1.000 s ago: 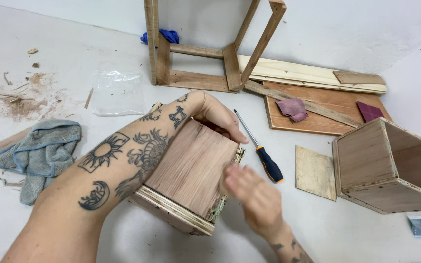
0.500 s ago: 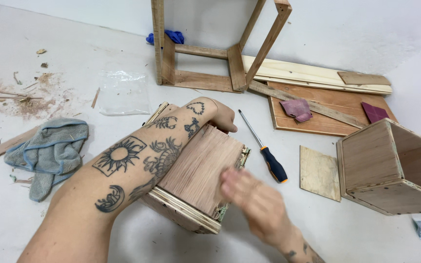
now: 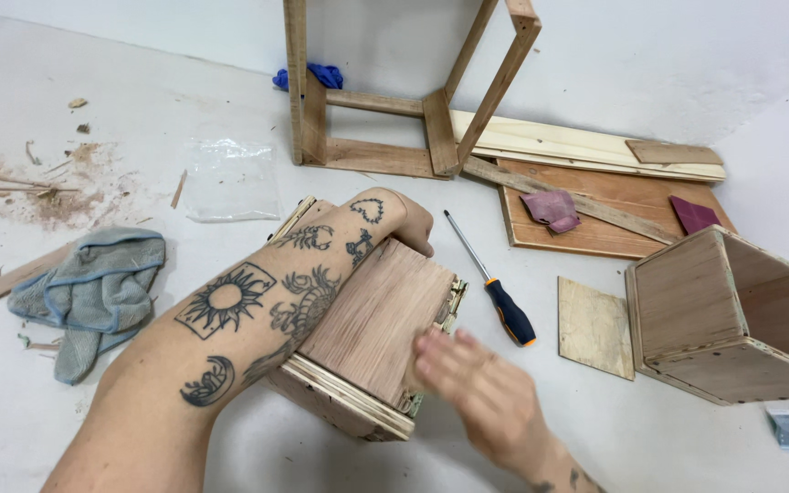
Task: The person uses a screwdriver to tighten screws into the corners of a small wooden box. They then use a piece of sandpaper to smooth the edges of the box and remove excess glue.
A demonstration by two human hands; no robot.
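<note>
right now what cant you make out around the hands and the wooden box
Head view only:
- Right hand: motion-blurred, so whether the fingers hold anything or touch the wooden box is unclear.
- Left hand: fingertips hidden behind the box's far edge.
- Box's near left side: covered by the left forearm.
- Open plywood box: right part cut off by the frame edge.
- Blue object: partly hidden behind the wooden frame.
</note>
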